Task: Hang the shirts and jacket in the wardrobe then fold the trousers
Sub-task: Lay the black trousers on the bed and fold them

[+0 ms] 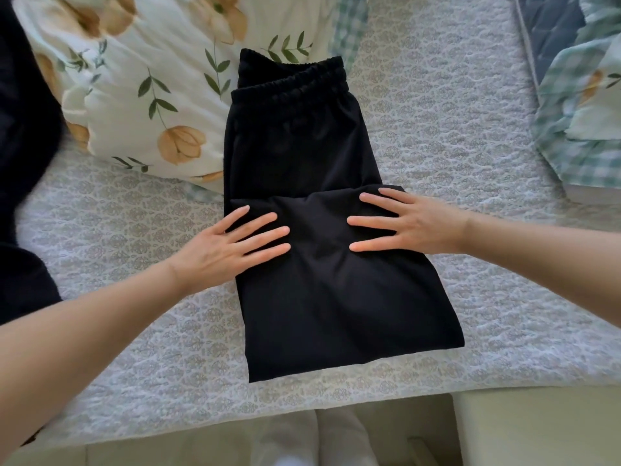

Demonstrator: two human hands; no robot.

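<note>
Black trousers [302, 146] lie flat on the bed, elastic waistband at the far end against a pillow. Their lower part is folded up over the legs, so a doubled panel lies nearest me. My left hand [232, 247] lies flat with straight, spread fingers on the left side of that panel near its top edge. On the right side of the same edge my right hand [400, 223] lies flat too, fingers spread. The fingertips of the two hands point toward each other, a short gap apart.
A grey-white patterned quilt [470, 129] covers the bed. A floral pillow [134, 89] lies at the far left, touching the trousers. Dark cloth [23, 163] lies along the left edge. More floral and checked bedding [581, 105] sits at the far right. The bed's near edge and floor [369, 432] are below.
</note>
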